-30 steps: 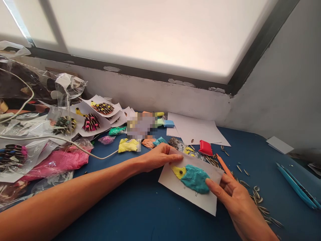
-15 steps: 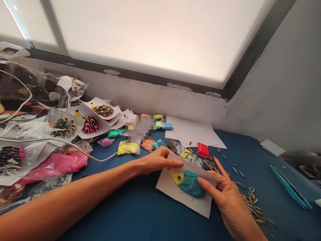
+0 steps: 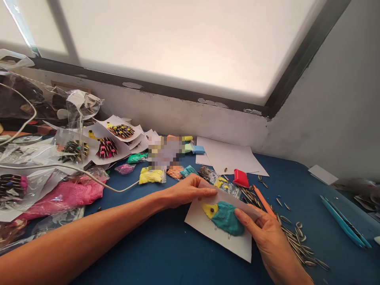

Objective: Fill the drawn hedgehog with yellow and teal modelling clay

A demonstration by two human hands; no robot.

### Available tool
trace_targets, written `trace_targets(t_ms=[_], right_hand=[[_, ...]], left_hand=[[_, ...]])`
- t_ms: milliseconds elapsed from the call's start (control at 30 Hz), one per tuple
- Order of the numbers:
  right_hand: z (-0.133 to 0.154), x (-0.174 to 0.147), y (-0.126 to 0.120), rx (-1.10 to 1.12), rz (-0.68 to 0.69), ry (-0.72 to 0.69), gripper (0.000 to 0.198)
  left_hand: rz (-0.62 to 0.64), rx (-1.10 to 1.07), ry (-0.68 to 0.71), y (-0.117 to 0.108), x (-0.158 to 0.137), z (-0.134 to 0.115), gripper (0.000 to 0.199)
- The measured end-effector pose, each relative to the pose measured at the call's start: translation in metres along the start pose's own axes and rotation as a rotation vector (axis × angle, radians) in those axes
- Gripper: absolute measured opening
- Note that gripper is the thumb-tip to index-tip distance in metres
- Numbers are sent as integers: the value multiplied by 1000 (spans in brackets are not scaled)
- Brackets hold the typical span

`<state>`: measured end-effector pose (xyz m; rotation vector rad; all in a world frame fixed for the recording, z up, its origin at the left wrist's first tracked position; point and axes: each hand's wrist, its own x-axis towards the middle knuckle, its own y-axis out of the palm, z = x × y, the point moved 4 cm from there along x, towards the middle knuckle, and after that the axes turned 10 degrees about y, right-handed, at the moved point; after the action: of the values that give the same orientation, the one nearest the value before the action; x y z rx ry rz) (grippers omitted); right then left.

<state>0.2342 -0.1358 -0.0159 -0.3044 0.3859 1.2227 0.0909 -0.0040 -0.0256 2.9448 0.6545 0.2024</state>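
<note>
Both hands hold a white paper card tilted above the blue table. On the card is a hedgehog made of clay: a teal clay body, a yellow clay head with a dark eye, and small drawn legs beneath. My left hand pinches the card's upper left edge, thumb on the front. My right hand grips its right side, the thumb touching the teal clay, its other fingers behind the card. Sunflower seeds lie in a loose pile beside my right hand, and an orange stick-like tool is just behind it.
Bags of yellow clay and red clay lie beyond my hands. White paper sheets rest near the wall. Blue tweezers are at the right. Seed-covered hedgehog cards, plastic bags and a white cable crowd the left.
Almost nothing differs. The card's lower right corner has shifted very slightly right and down; both hands keep the same hold.
</note>
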Motion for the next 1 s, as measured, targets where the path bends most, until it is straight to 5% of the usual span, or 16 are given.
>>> trace_targets(t_ms=[167,1000], right_hand=[[-5,5,-5,20,-69,-27,50],[-3,2,-2,-21,22,-4,50]], left_hand=[[-40,-42,-15,-1,1,2,48],[0,103,64,2,-1,-3,52]])
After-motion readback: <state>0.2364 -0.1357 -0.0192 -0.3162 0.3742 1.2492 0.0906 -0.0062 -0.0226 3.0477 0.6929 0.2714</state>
